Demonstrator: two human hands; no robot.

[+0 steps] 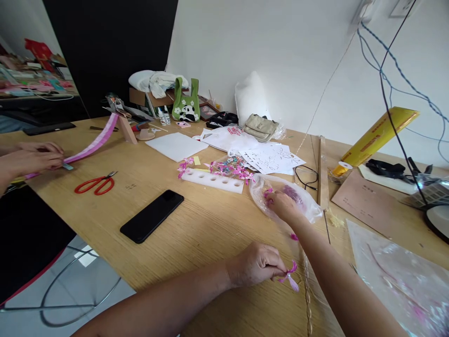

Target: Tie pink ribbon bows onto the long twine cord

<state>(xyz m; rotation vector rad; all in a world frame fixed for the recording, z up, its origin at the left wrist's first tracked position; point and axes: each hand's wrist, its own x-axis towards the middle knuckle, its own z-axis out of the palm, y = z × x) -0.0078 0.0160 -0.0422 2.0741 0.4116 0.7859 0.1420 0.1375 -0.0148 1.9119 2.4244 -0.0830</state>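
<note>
My left hand (257, 264) pinches a small pink fabric flower (290, 277) with a pale centre, held over the wooden table (210, 224). At the mouth of a clear plastic bag (310, 213), my right hand (283, 206) has its fingers drawn together against pink petal-like pieces (268, 193). What those fingertips grip, if anything, is not clear. Purple-pink material (294, 196) shows through the bag. A loose magenta piece (293, 237) lies below it. Behind, a white foam strip with holes (212, 181) lies beside a pile of pink flowers (231, 168).
A phone (152, 216) and red-handled scissors (96, 183) lie to the left. Another person's hands (33, 159) handle a pink ribbon (94, 142). Papers (270, 157) lie behind the flowers. A twisted cord (307, 295), wooden strip (323, 173) and plastic sheet (396, 276) are at right.
</note>
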